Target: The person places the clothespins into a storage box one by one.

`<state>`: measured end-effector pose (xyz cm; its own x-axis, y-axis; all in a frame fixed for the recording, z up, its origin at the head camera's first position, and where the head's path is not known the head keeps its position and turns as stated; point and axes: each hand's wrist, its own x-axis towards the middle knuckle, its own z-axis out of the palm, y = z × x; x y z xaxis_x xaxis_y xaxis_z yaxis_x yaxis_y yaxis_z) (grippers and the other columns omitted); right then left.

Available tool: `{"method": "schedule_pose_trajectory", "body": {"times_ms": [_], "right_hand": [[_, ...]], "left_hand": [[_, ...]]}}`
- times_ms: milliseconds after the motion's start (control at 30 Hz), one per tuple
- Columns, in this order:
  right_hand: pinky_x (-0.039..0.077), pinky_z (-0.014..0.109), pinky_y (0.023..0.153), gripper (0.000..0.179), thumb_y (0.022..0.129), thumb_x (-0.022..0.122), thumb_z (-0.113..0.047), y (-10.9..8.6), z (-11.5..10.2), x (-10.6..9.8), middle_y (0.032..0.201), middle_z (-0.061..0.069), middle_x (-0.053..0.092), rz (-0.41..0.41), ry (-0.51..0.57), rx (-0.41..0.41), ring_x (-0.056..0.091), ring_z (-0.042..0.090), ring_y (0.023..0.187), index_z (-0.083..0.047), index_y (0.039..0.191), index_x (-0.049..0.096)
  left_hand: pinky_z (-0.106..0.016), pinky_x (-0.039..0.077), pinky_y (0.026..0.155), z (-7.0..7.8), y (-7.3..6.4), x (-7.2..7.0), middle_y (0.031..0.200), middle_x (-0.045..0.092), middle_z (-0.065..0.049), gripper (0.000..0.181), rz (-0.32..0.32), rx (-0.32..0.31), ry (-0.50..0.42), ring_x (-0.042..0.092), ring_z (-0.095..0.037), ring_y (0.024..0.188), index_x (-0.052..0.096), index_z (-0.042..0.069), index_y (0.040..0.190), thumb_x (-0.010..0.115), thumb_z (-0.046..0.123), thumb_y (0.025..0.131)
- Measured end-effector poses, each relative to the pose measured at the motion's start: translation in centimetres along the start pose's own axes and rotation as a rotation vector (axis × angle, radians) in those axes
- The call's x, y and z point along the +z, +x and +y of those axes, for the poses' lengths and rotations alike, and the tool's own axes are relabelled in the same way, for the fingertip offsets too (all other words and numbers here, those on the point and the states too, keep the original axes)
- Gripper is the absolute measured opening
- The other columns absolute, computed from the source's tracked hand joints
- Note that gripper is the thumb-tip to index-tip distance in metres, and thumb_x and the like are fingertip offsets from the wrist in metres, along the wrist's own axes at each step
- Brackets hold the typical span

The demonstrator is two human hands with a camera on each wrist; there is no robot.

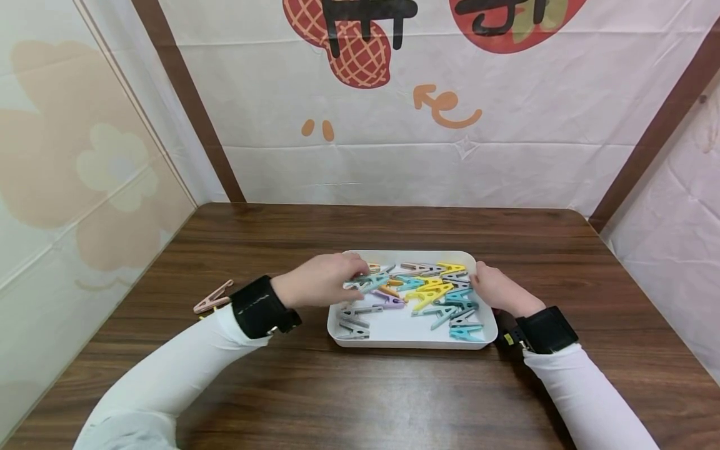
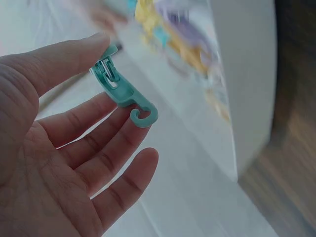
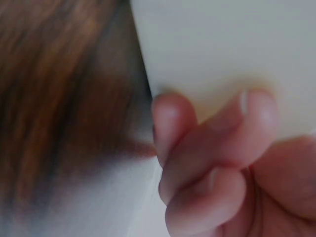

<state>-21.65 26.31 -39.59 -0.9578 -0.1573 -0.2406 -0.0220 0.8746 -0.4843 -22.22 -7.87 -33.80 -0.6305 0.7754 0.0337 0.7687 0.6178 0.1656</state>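
Note:
A teal clothespin (image 2: 123,94) with a hooked end is pinched between the thumb and fingers of my left hand (image 1: 323,279), over the left part of a white tray (image 1: 388,342). Below and beside it, several clothespins in yellow, blue, grey, orange and purple lie in the tray, such as a yellow clothespin (image 1: 430,296) and a purple clothespin (image 1: 389,300). At the tray's right side my right hand (image 1: 503,290) grips the rim. Its curled fingers (image 3: 217,128) rest against the tray wall in the right wrist view; the thumb is not clearly seen.
To the left of the tray, a pink clothespin (image 1: 212,298) lies on the brown wooden table (image 1: 315,400), with a bit of yellow beside it, partly hidden by the left forearm. White printed curtains (image 1: 382,169) hang behind and at both sides.

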Motion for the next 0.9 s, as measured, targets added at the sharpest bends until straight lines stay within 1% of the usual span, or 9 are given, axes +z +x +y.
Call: {"method": "schedule_pose_trajectory", "body": {"times_ms": [167,267,333,400,467,600,667,833,900], "right_hand": [[0.046,0.032,0.050,0.037,0.105,0.035,-0.013,0.1,-0.1,0.0,0.097,0.022,0.052,0.000,-0.001,0.001,0.055,0.023,0.066,0.016,0.128,0.032],[0.046,0.033,0.050,0.039,0.105,0.034,-0.013,0.3,0.0,0.0,0.099,0.023,0.052,-0.003,-0.006,-0.003,0.054,0.023,0.067,0.016,0.130,0.030],[0.046,0.033,0.050,0.039,0.105,0.034,-0.013,0.4,0.0,0.0,0.100,0.023,0.052,-0.003,-0.009,-0.003,0.054,0.023,0.066,0.017,0.130,0.030],[0.045,0.033,0.050,0.039,0.105,0.034,-0.014,0.4,0.0,0.0,0.099,0.023,0.052,-0.003,-0.014,-0.004,0.053,0.022,0.066,0.017,0.130,0.030],[0.045,0.033,0.049,0.039,0.105,0.034,-0.014,0.4,0.0,0.0,0.099,0.023,0.052,-0.001,-0.016,-0.003,0.054,0.022,0.065,0.016,0.130,0.031],[0.045,0.032,0.049,0.039,0.105,0.034,-0.014,0.5,0.1,0.0,0.099,0.023,0.052,-0.001,-0.014,-0.001,0.053,0.022,0.063,0.016,0.130,0.030],[0.045,0.032,0.049,0.040,0.105,0.034,-0.014,0.5,0.2,0.0,0.099,0.023,0.052,-0.001,-0.014,-0.002,0.053,0.022,0.062,0.017,0.130,0.030],[0.045,0.033,0.050,0.040,0.105,0.034,-0.014,0.5,0.3,0.1,0.100,0.023,0.052,-0.006,-0.008,0.004,0.053,0.022,0.064,0.016,0.132,0.028],[0.046,0.033,0.050,0.041,0.105,0.034,-0.014,0.4,0.3,0.2,0.100,0.023,0.052,-0.011,-0.004,0.009,0.053,0.022,0.065,0.016,0.132,0.028]], "left_hand": [[-0.031,0.048,0.080,1.9,1.8,1.2,0.108,0.063,-0.002,0.034,-0.108,0.083,0.040,0.057,-0.013,0.090,0.067,0.009,0.116,0.073,0.027,0.088],[-0.030,0.047,0.085,2.6,2.6,1.8,0.113,0.064,-0.002,0.034,-0.152,0.108,0.070,0.058,-0.013,0.098,0.067,0.010,0.116,0.073,0.028,0.088],[-0.030,0.047,0.085,3.0,3.0,2.1,0.114,0.064,-0.002,0.034,-0.174,0.115,0.082,0.058,-0.012,0.099,0.067,0.011,0.117,0.073,0.028,0.088],[-0.029,0.047,0.083,3.3,3.3,2.3,0.113,0.064,-0.002,0.033,-0.189,0.125,0.091,0.058,-0.012,0.096,0.067,0.010,0.116,0.073,0.027,0.089],[-0.028,0.046,0.079,3.5,3.4,2.5,0.107,0.064,-0.001,0.031,-0.202,0.132,0.095,0.057,-0.011,0.088,0.067,0.010,0.114,0.072,0.026,0.089],[-0.025,0.042,0.071,3.6,3.6,3.1,0.097,0.062,0.001,0.025,-0.219,0.145,0.095,0.050,-0.011,0.078,0.067,0.009,0.109,0.072,0.022,0.088],[-0.025,0.040,0.070,3.6,3.6,3.3,0.096,0.063,0.002,0.022,-0.220,0.158,0.094,0.048,-0.011,0.076,0.068,0.010,0.105,0.072,0.021,0.087],[-0.024,0.034,0.063,3.6,3.7,3.7,0.085,0.061,0.005,0.013,-0.206,0.177,0.122,0.044,-0.010,0.069,0.068,0.012,0.091,0.074,0.022,0.084],[-0.023,0.032,0.059,3.7,3.6,3.8,0.077,0.055,0.007,0.013,-0.203,0.169,0.140,0.043,-0.010,0.066,0.065,0.014,0.084,0.075,0.023,0.083]]}}
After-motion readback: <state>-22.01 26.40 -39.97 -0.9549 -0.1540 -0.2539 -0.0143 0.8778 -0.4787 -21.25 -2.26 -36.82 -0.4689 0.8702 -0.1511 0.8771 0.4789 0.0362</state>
